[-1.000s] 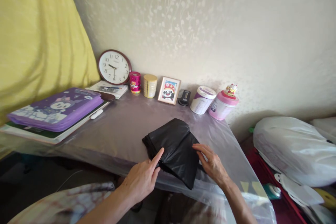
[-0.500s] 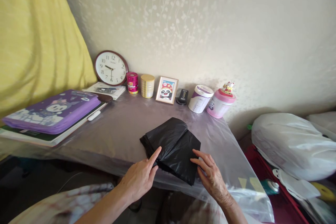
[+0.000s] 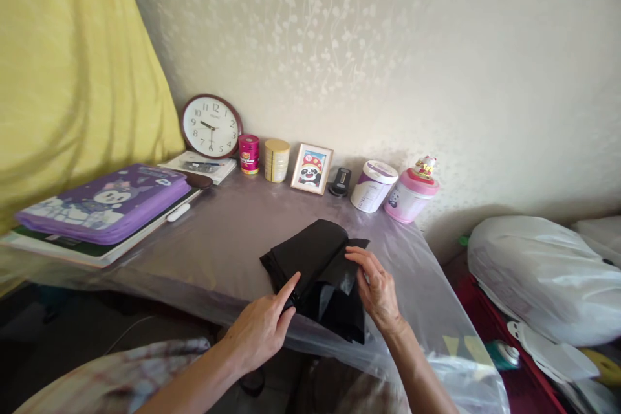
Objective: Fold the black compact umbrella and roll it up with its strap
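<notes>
A collapsed black folding umbrella (image 3: 310, 252) lies near the table's front edge, its loose flaps fanning out from the end by my left hand. My left hand (image 3: 264, 323) grips that near end, with the index finger stretched along the cloth and the thumb below; what sits inside the grip is partly hidden. On the right side, my right hand (image 3: 376, 281) pinches the edge of one flap and holds it lifted. Beneath it the folds hang crumpled, with a shiny patch showing.
Along the wall stand a clock (image 3: 212, 126), a pink can (image 3: 249, 155), a yellow-lidded tub (image 3: 277, 160), a panda picture frame (image 3: 312, 169), a small black device (image 3: 340, 182) and two tubs. A purple case (image 3: 104, 204) lies left. White bags (image 3: 543, 278) sit right of the plastic-covered table (image 3: 218, 226).
My right hand has moved up and slightly left, raising and folding back the right-hand flap. The left hand stays nearly where it was. The view has shifted slightly.
</notes>
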Motion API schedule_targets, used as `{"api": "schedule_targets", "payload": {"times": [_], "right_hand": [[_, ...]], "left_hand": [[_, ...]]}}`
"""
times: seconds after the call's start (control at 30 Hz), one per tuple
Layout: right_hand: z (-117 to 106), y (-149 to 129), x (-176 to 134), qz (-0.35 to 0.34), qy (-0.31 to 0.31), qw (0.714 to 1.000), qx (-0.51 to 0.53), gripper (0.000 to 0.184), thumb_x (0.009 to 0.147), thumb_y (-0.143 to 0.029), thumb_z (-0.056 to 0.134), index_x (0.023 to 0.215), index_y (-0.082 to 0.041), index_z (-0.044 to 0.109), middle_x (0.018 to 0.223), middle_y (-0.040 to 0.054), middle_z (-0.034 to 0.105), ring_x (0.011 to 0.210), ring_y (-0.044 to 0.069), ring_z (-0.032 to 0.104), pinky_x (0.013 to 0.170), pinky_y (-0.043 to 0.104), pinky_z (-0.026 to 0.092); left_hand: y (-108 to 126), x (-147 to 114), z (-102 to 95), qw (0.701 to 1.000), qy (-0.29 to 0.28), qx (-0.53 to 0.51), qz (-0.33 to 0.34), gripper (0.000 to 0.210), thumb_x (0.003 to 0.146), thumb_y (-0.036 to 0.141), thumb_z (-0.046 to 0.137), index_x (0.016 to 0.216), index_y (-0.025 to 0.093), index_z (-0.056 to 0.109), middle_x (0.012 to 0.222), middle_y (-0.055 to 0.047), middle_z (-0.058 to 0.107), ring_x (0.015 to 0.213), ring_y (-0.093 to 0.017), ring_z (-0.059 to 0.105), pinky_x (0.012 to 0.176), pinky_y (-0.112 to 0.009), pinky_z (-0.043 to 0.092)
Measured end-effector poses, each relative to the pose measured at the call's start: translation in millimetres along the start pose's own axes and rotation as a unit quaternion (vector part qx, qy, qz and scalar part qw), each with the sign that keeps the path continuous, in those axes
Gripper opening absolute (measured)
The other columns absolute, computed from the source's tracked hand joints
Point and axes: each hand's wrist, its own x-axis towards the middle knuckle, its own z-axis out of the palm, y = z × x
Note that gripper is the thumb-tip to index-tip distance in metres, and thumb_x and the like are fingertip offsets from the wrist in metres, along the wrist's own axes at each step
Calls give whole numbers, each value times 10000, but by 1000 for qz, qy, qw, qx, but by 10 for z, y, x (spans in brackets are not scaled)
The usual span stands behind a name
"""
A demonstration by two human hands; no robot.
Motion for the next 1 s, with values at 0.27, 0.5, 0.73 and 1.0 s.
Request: {"api": "schedule_targets", "payload": {"times": [0.27, 0.5, 0.73, 1.0], "right_hand": [[257, -45, 493, -24, 4, 998, 49, 148, 905, -223, 429, 975, -224, 560, 921, 42, 614, 892, 155, 587, 804, 282, 472], [557, -60, 657, -28, -24, 999, 36, 160, 920, -253, 401, 941, -206, 553, 897, 44, 600, 847, 156, 575, 780, 271, 459], [865, -80, 638, -13, -57, 998, 0, 204, 931, -256, 364, 956, -212, 562, 921, 47, 604, 888, 162, 573, 817, 267, 451], [975, -98, 721, -43, -127, 989, -63, 205, 928, -246, 378, 927, -215, 581, 970, 46, 584, 872, 138, 577, 758, 227, 463]], "left_hand": [[22, -29, -221, 993, -23, -114, -19, 512, 916, 389, 280, 1409, 302, 173, 716, 1, 651, 687, -182, 635, 641, -260, 441], [-1, -44, -134, 998, -22, -59, -8, 539, 903, 366, 317, 1410, 251, 172, 900, -72, 678, 827, -229, 644, 727, -312, 455], [26, -58, -41, 1000, -20, 17, 9, 534, 913, 329, 289, 1412, 205, 146, 892, -87, 680, 795, -237, 647, 688, -316, 462], [25, -74, -16, 1000, -1, 28, 9, 574, 928, 318, 277, 1422, 159, 32, 909, -99, 671, 782, -217, 644, 676, -287, 452]]}}
